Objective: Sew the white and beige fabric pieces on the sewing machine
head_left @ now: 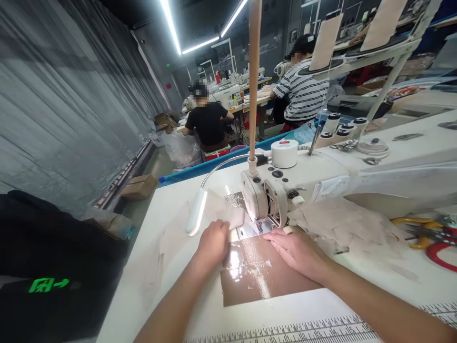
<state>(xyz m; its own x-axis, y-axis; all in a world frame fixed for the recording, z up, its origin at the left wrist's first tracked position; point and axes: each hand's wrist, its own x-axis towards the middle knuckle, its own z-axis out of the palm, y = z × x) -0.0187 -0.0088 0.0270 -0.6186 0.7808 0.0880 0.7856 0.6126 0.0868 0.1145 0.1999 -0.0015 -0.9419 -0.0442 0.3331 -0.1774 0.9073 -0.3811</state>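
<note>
A white sewing machine (255, 195) stands over the table, its needle area lit by a small lamp (196, 212) on a bendable neck. My left hand (214, 242) is closed at the left of the metal plate (250, 230), on the edge of thin pale fabric (223, 209). My right hand (293, 245) lies flat with fingers extended, its fingertips just right of the plate. Under my right hand is a glossy brown sheet (257, 281) taped to the table. What lies beneath the right fingertips is too small to tell.
Pale fabric pieces (346, 224) pile up right of the machine, beside red-handled scissors (441, 255) and a yellow-handled tool (417, 224). A printed ruler scale (307, 331) runs along the front edge. Thread spools (332, 123) stand behind. Two people sit at machines farther back.
</note>
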